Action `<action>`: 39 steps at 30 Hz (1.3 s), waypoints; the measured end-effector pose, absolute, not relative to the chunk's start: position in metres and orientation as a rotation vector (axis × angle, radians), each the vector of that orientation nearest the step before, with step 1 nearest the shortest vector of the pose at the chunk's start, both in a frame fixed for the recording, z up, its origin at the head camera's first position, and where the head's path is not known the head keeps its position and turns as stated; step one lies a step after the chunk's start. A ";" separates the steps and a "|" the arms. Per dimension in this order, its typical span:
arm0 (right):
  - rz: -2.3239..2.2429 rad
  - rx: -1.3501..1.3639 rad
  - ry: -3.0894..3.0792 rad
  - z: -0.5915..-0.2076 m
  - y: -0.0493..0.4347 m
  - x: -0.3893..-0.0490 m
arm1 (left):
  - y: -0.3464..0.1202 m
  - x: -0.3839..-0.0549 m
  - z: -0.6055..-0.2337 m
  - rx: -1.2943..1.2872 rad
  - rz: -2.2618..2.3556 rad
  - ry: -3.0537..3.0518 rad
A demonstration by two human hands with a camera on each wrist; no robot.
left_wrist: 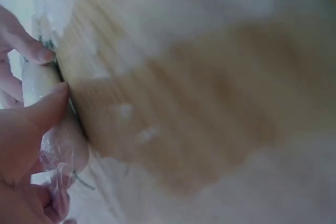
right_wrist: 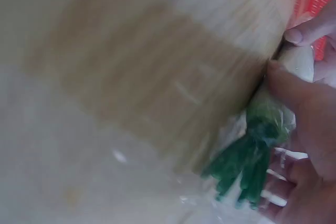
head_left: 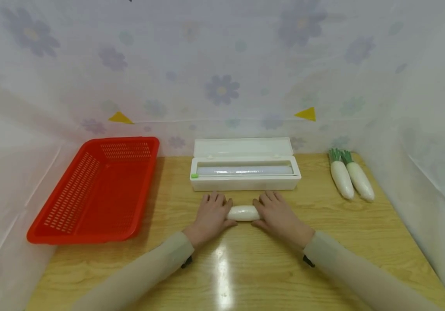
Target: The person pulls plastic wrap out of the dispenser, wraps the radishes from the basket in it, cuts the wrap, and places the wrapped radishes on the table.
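Note:
A white radish [head_left: 243,213] lies sideways on the table in front of me, wrapped in clear plastic film. My left hand [head_left: 211,214] holds its left end, thumb on the near side; loose film [left_wrist: 59,163] bunches by those fingers in the left wrist view. On the other end, my right hand [head_left: 278,217] grips the radish, with its thumb along the near side. Green cut stalks [right_wrist: 251,156] stick out beside the right fingers in the right wrist view, with film around them. Just behind both hands stands a white film box [head_left: 245,185], lid up, a film roll [head_left: 246,170] inside.
A red plastic basket [head_left: 138,211] stands at the left of the wooden table [head_left: 269,276]. Two more white radishes with green tops, a left one [head_left: 341,179] and a right one [head_left: 360,181], lie at the back right. Patterned white sheeting [head_left: 222,52] surrounds the table.

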State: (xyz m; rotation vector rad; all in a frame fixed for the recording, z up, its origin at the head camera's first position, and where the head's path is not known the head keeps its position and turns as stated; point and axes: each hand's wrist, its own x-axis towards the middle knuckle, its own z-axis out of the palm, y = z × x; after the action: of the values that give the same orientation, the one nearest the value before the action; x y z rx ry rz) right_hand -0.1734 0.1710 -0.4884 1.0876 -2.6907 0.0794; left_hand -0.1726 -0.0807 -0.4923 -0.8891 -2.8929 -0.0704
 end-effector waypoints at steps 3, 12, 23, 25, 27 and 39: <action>0.096 1.115 -2.717 -0.490 0.173 -0.177 | -0.082 -0.173 -0.491 -0.889 -0.211 -2.948; 0.238 1.191 -2.646 -0.494 0.184 -0.170 | -0.091 -0.170 -0.496 -0.992 -0.477 -2.917; 0.431 1.211 -2.607 -0.489 0.187 -0.161 | -0.097 -0.157 -0.490 -0.989 -0.596 -2.879; 0.449 1.196 -2.615 -0.488 0.188 -0.165 | -0.095 -0.160 -0.486 -0.958 -0.624 -2.900; 0.480 1.181 -2.614 -0.487 0.187 -0.170 | -0.094 -0.163 -0.482 -0.929 -0.643 -2.911; 0.230 1.140 -2.640 -0.487 0.182 -0.185 | -0.099 -0.175 -0.484 -0.944 -0.341 -2.957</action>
State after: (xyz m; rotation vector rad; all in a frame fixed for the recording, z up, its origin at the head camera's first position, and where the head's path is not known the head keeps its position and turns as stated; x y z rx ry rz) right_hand -0.1850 0.1817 -0.4865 1.1402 -2.6396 0.2303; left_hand -0.1747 -0.0988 -0.4837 -0.9442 -2.9568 -0.3410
